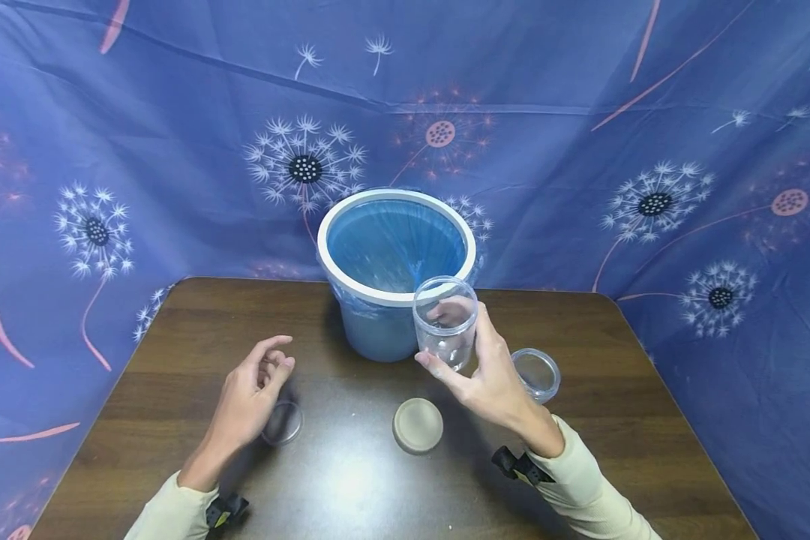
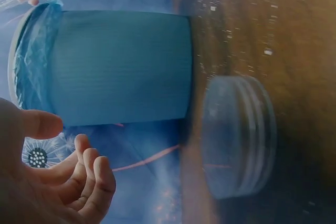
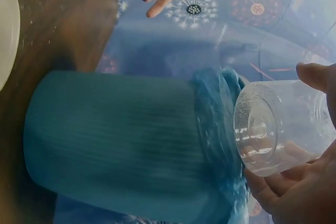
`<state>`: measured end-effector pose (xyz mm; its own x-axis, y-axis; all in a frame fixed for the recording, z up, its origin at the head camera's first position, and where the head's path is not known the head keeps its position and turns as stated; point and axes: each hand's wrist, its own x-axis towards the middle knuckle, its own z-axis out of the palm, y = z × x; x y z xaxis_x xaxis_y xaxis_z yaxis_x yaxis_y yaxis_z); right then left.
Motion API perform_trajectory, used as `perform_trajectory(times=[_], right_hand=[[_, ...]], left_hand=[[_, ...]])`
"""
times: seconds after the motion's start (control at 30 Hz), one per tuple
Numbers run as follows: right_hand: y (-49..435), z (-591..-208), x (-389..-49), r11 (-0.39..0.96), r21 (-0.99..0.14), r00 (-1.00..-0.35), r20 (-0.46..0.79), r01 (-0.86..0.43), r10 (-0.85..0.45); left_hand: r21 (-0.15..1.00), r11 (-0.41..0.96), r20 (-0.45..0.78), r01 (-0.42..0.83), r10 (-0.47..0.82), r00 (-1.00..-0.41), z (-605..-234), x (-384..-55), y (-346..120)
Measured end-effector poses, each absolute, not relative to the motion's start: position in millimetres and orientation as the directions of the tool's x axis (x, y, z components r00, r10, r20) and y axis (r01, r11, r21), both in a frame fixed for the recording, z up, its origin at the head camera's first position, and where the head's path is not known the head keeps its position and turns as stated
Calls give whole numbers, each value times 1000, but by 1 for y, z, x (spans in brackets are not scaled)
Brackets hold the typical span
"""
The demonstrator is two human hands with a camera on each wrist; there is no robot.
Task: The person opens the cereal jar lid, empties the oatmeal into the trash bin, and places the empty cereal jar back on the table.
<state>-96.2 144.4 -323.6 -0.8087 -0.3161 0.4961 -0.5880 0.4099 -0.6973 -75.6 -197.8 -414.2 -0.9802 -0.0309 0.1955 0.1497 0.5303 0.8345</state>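
In the head view my right hand (image 1: 489,375) grips a clear plastic jar (image 1: 445,322), thumb on the near side and fingers behind it. The jar stands open-topped in front of the bin's near rim, overlapping it. Its base shows small specks or droplets in the right wrist view, where the jar (image 3: 278,127) appears sideways. My left hand (image 1: 246,397) hovers at the left with loosely bent fingers and nothing in them. Under and beside it lies a clear round lid (image 1: 283,423), seen edge-on as a ridged clear disc (image 2: 239,137) in the left wrist view.
A blue-grey bin (image 1: 378,330) with a white rim and blue bag liner stands at the table's back middle. A beige round lid (image 1: 418,425) lies front centre. A clear ring-shaped lid (image 1: 538,375) lies right, partly behind my right hand. Small white crumbs dot the wooden table (image 1: 337,502).
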Motion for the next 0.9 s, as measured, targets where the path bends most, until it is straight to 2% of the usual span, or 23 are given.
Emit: perform_trajectory(times=[0.33, 0.5, 0.7, 0.9], right_hand=[[127, -341, -88, 381, -726, -817, 462, -572, -346], [115, -355, -84, 356, -757, -825, 419, -548, -380], [106, -375, -80, 341, -782, -831, 374, -521, -412], [99, -391, -79, 368, -767, -828, 363, -526, -427]], left_hand=[[762, 615, 259, 202, -4, -966, -430, -63, -205], [667, 724, 234, 176, 21, -972, -434, -55, -207], [560, 814, 145, 156, 90, -985, -437, -45, -211], [465, 862, 145, 204, 153, -977, -446, -37, -214]])
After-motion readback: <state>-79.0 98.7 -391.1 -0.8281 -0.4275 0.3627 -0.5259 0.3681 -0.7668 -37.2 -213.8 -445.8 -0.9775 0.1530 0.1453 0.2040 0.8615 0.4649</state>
